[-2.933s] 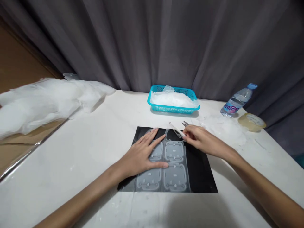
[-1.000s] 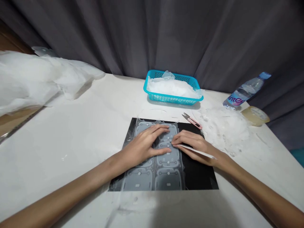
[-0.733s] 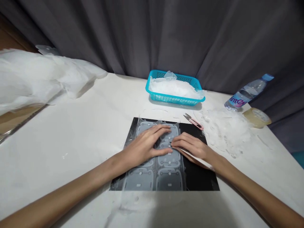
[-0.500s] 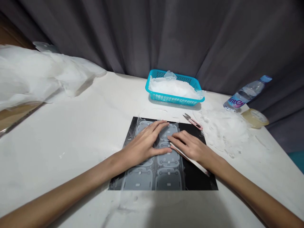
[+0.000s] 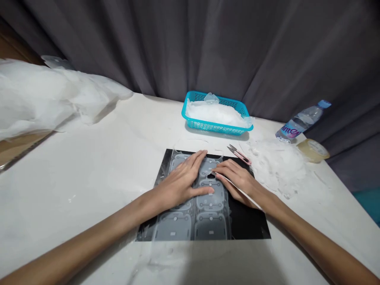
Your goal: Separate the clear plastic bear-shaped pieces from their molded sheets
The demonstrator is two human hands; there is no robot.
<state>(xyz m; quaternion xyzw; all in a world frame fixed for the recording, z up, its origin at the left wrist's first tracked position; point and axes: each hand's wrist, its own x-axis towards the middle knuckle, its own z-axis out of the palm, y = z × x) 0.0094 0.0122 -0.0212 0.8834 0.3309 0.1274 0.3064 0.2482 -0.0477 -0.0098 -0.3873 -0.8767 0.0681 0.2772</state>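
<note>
A translucent sheet of moulded rounded panels [image 5: 210, 227], with thin excess around them, lies on a black mat [image 5: 247, 225]. My left hand [image 5: 185, 178] presses flat on the sheet, fingers stretched out and thumb apart. My right hand [image 5: 239, 178] is closed on a slim white tool [image 5: 242, 192], shaped like tweezers. Its tip meets the sheet between two panels in the right column. Beside that tip a small dark gap [image 5: 211, 175] shows the black mat. A bit of clear film seems to be at the tip, too small to be sure.
Behind the mat stands a blue basket [image 5: 219, 128] of translucent pieces. Pink thread snips [image 5: 240, 154] lie by a heap of clear scraps [image 5: 277, 166]. A water bottle [image 5: 299, 122] and tape roll [image 5: 313, 150] stand at right. White plastic bundles [image 5: 59, 95] fill the left back.
My right hand has raised and turned the white tool slightly at the seam. A dark gap now shows between two panels there. My left hand stays nearly in place.
</note>
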